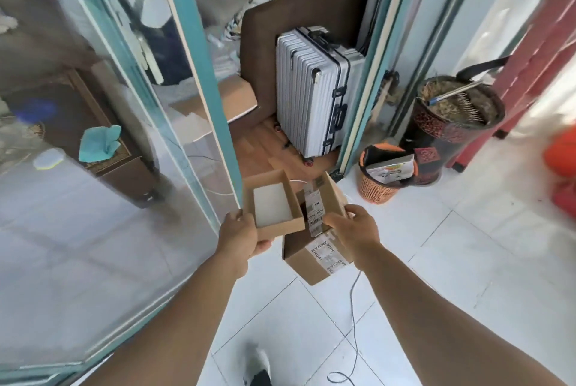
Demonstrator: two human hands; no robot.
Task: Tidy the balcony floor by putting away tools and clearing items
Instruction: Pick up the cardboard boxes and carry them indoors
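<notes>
I have both hands out over the white tiled floor (467, 261), just short of the doorway. My left hand (241, 234) grips the near corner of a shallow open tray (272, 204), thumb on the rim and fingers curled beneath, keeping it level, probably so it can nest with the rest. My right hand (352, 229) is curled over the top edge of the bigger box (318, 239), which sits just right of the tray and partly under it, flap up. I judge I am gathering cardboard to carry off together. Right of the box stands an orange basket (378, 184) already stuffed with packaging; beyond it, inside the door, a suitcase (314, 89). A cable (353, 317) trails across the tiles below the box.
</notes>
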